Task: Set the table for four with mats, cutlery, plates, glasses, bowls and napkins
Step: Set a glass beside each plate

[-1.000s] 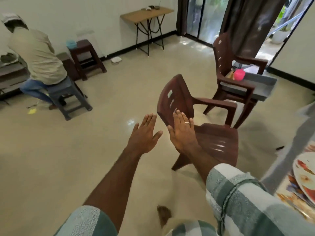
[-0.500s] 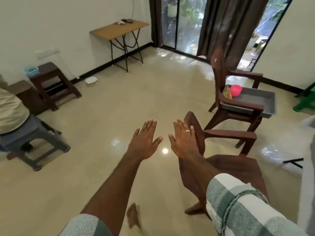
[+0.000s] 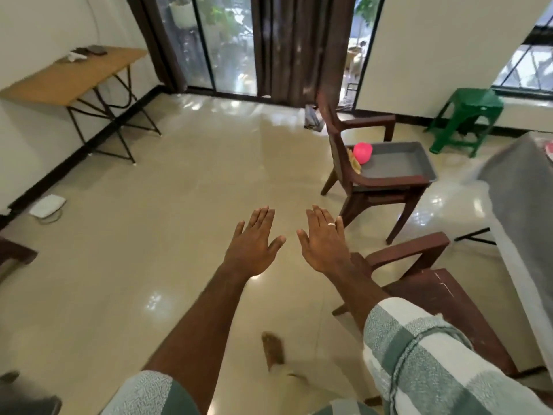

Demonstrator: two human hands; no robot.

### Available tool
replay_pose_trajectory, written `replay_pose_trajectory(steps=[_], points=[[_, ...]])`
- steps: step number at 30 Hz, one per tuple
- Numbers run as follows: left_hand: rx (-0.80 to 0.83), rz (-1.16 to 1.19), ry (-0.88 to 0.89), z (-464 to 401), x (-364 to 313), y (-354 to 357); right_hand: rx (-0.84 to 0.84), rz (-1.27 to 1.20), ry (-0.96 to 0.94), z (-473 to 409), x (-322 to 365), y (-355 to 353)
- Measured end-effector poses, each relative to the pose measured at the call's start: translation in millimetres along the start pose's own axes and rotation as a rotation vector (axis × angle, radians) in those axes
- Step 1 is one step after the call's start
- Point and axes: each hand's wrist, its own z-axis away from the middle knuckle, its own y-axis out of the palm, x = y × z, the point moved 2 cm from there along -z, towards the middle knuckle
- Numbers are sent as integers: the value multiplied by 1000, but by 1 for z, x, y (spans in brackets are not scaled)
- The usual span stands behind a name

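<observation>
My left hand (image 3: 254,241) and my right hand (image 3: 324,239) are stretched out flat in front of me, palms down, fingers apart, holding nothing. A ring shows on the right hand. They hover over the shiny floor, left of a brown plastic chair (image 3: 425,283). Beyond them a second brown chair (image 3: 359,181) carries a grey tray (image 3: 401,163) with a pink bowl (image 3: 362,152) and something yellowish beside it. The table with a grey cloth (image 3: 520,187) shows at the right edge, with a sliver of a plate (image 3: 549,149) on it.
A wooden folding side table (image 3: 74,73) stands against the left wall. A green plastic stool (image 3: 466,118) is at the far right wall. Dark curtains and glass doors (image 3: 233,43) close the back. A white device (image 3: 47,206) lies on the floor by the left wall. My bare foot (image 3: 273,348) shows below.
My view has swung to the right: the seated person and dark stools have left the frame, the green stool and table cloth have come in. Both hands stay flat and empty.
</observation>
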Motion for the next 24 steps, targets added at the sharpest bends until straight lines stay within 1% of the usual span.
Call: replay_pose_trajectory(steps=[4, 7, 12, 14, 18, 22, 24], points=[[37, -14, 52, -88, 46, -13, -47, -21, 61, -91, 3, 22], [46, -21, 80, -175, 78, -35, -50, -19, 107, -177, 1, 35], [60, -26, 134, -312, 114, -77, -53, -15, 148, -315, -1, 29], [72, -18, 149, -355, 123, -85, -71, -9, 164, -356, -3, 23], [105, -35, 222, -464, 140, -97, -108, -3, 230, -451, -24, 22], [122, -42, 324, -580, 159, -106, -196, 54, 315, -543, -58, 35], [129, -40, 360, -637, 171, -110, -207, 88, 339, -587, -72, 40]])
